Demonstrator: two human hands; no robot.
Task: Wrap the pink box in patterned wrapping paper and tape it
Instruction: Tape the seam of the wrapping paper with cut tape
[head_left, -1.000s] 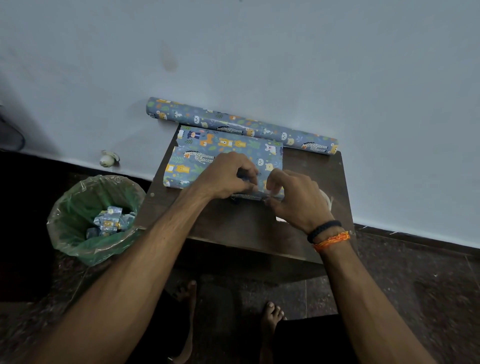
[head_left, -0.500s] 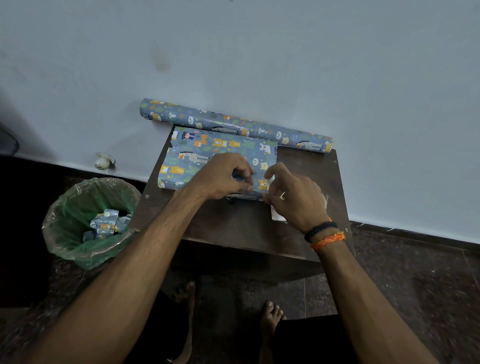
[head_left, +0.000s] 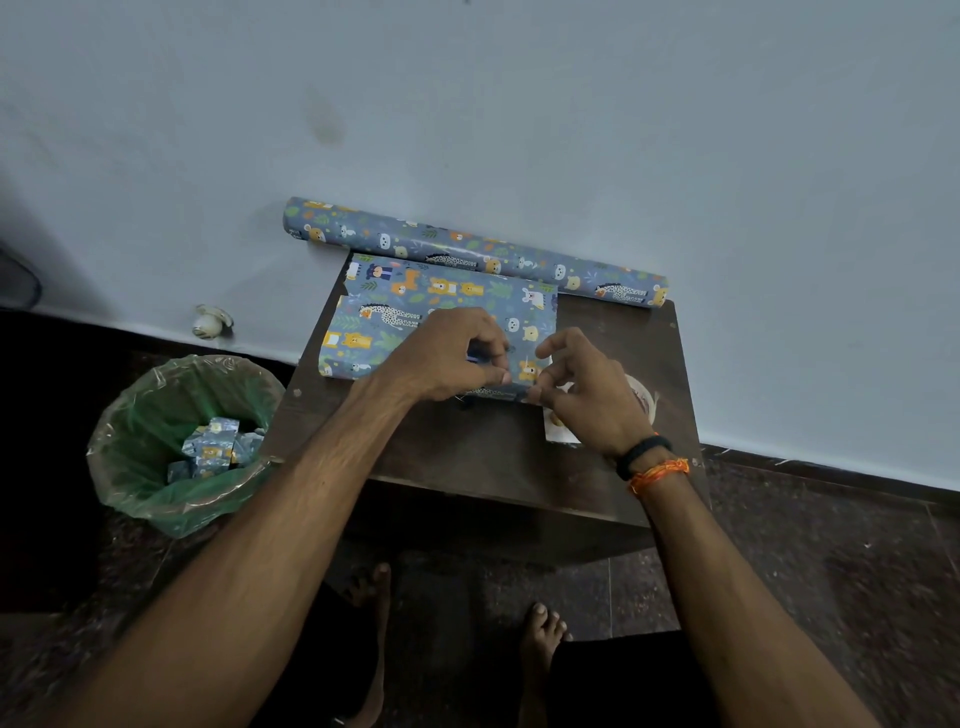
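A sheet of blue animal-patterned wrapping paper (head_left: 415, 306) lies on the small dark table (head_left: 488, 457). The pink box is hidden, apparently under the paper and my hands. My left hand (head_left: 447, 358) has its fingers curled and pinches a folded flap at the paper's near edge. Just to the right, my right hand (head_left: 587, 395) pinches the same near edge between thumb and fingertip, while its index finger stands raised. A tape roll (head_left: 643, 402) shows partly behind my right hand.
The wrapping paper roll (head_left: 519, 254) lies along the wall at the table's back edge. A green-lined bin (head_left: 156, 467) holding paper scraps stands left of the table. A white card (head_left: 558, 434) lies under my right wrist. My bare feet (head_left: 540, 634) are below the table.
My right hand has loosened from pressing on the paper, and its fingers are now spread and lifted. My left hand keeps its grip in the same place.
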